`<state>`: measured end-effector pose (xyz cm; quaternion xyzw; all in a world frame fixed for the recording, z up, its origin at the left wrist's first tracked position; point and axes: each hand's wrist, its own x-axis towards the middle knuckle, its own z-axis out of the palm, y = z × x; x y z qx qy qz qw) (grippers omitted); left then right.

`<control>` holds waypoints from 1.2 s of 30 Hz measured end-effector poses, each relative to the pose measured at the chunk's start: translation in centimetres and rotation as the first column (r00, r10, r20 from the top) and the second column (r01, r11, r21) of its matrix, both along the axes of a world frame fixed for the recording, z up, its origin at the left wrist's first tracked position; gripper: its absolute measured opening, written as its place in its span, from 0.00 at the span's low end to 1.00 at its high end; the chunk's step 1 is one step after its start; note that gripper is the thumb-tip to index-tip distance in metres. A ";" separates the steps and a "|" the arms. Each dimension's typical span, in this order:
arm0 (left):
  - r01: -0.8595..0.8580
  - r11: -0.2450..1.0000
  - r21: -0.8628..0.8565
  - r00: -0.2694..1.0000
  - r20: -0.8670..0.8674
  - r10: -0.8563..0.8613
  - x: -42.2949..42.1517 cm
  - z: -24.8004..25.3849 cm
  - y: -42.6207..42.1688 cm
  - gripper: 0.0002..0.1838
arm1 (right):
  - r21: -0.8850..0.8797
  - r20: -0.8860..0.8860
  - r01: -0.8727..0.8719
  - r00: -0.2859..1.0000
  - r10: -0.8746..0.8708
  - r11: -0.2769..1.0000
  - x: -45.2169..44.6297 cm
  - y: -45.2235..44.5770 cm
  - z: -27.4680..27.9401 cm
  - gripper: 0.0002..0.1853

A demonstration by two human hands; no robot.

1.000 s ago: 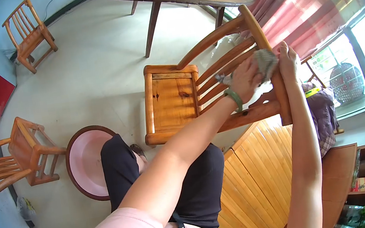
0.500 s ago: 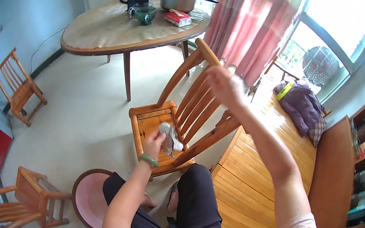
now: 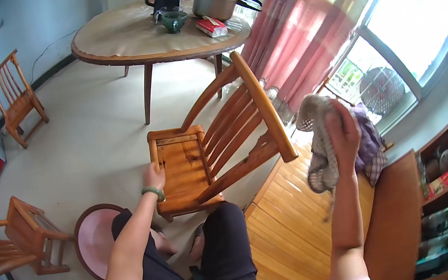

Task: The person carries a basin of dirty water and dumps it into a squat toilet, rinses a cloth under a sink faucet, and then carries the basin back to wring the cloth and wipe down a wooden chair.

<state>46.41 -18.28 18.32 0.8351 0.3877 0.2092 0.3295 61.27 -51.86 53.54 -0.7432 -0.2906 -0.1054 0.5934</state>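
A wooden chair (image 3: 181,160) with a slatted back stands in front of my knees, turned sideways. At the near-left edge of its seat is my left hand (image 3: 153,177), a green bangle on its wrist, with the fingers curled over the edge. Out to the right, my right hand (image 3: 344,130) is raised above the yellow wooden surface. It grips a crumpled grey-white cloth (image 3: 321,143) that hangs down from the fingers. The chair's top rail lies to the left of the cloth, apart from it.
A pink basin (image 3: 98,243) and a small chair (image 3: 28,233) are at the left; another small chair (image 3: 17,103) stands by the wall. A round table (image 3: 107,42) carries a pot (image 3: 212,5), a kettle and a bowl. Slatted wooden furniture (image 3: 283,235) borders the right side.
The cloth has gone from my left hand over the seat to my right hand, out at the right. My right hand has left the chair back, and my left now grips the seat edge.
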 end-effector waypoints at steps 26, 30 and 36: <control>-0.388 0.922 -0.010 0.806 -0.489 0.334 0.6 -5.5 -5.1 0.33 | -0.892 0.353 0.287 0.925 0.143 0.350 27.3 30.3 -7.4 0.32; -0.387 0.921 -0.046 0.799 -0.516 0.310 0.6 -4.4 -4.9 0.33 | -0.845 0.342 0.500 0.780 0.524 -0.191 25.0 33.4 -9.4 0.19; -0.402 0.915 -0.044 0.829 -0.442 0.343 0.4 -5.2 -5.0 0.32 | -0.891 0.182 0.388 0.782 0.597 -0.236 13.9 35.7 -21.1 0.15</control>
